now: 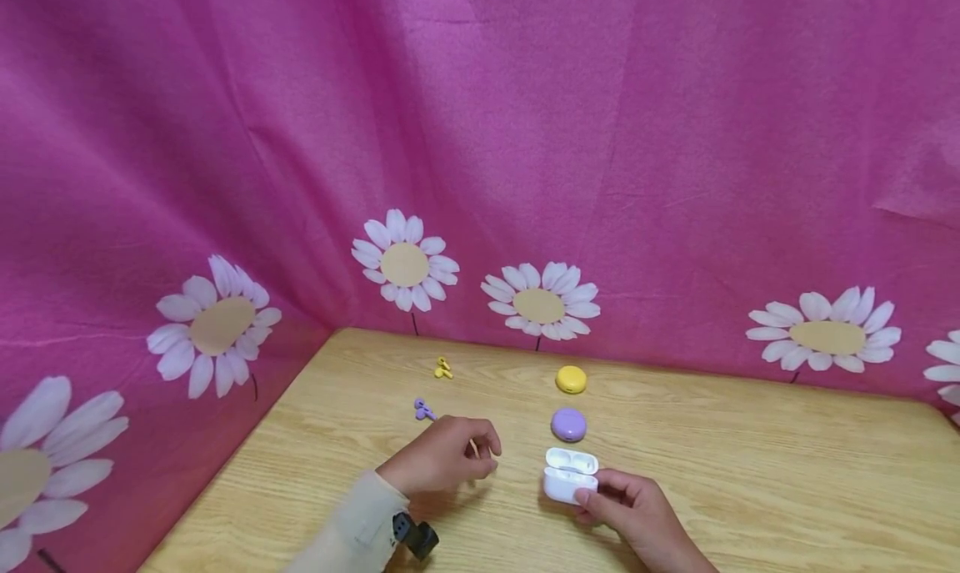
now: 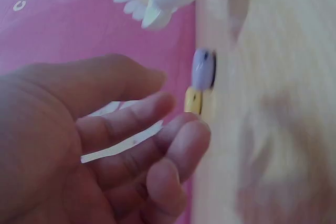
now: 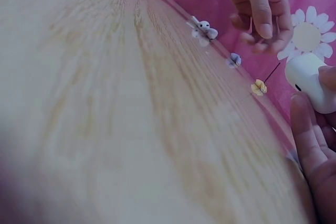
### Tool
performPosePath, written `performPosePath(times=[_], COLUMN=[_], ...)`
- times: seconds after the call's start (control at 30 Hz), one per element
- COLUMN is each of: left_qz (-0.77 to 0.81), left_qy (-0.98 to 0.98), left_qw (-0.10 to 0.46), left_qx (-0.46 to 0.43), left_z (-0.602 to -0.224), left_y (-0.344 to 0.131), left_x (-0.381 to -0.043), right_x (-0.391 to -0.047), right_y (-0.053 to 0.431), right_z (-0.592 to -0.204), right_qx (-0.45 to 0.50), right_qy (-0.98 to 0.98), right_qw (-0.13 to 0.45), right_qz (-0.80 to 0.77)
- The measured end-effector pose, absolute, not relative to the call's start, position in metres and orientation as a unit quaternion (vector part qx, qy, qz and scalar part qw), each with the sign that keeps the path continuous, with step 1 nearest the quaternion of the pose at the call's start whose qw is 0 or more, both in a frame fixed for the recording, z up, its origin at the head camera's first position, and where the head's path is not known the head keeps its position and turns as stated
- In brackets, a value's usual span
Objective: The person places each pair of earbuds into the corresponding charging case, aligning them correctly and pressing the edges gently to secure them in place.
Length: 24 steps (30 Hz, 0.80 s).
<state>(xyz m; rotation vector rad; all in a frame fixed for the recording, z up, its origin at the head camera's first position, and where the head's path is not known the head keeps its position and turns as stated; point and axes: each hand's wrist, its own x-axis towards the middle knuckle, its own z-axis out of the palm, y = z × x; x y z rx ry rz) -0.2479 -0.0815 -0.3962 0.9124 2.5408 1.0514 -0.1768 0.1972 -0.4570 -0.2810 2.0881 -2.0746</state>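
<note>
My right hand (image 1: pixel 633 515) grips a white earbud case (image 1: pixel 564 485) at its right side, just above the table. The lid is flipped up and both earbud slots look vacant. To its left hovers my left hand (image 1: pixel 450 452), fingers loosely bent, with nothing between them in the left wrist view. White earbuds (image 3: pixel 202 29) lie on the table in the right wrist view, hidden by my left hand in the head view. Purple earbuds (image 1: pixel 423 409) and yellow earbuds (image 1: pixel 443 369) lie farther back on the left.
Behind the white case sit a closed round purple case (image 1: pixel 568 424) and a closed round yellow case (image 1: pixel 572 379). The wooden table (image 1: pixel 750 456) ends at a pink cloth (image 1: pixel 675 181) printed with daisies at the back and left.
</note>
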Motion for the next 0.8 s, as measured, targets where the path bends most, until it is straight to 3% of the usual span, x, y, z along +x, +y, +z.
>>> performPosePath(times=[0.2, 0.47, 0.8], left_qz=[0.320, 0.268, 0.235], left_qy=[0.890, 0.919, 0.944], left_qw=[0.070, 0.050, 0.077], left_qx=[0.318, 0.284, 0.219], left_z=[-0.393, -0.389, -0.379], left_y=[-0.094, -0.105, -0.122], left_x=[-0.251, -0.252, -0.253], right_x=[-0.176, -0.177, -0.177], right_y=[0.197, 0.196, 0.196], right_z=[-0.459, -0.460, -0.459], right_qx=[-0.108, -0.099, -0.112], right_qy=[0.702, 0.706, 0.713], right_qw=[0.085, 0.086, 0.074], right_qz=[-0.699, -0.696, -0.688])
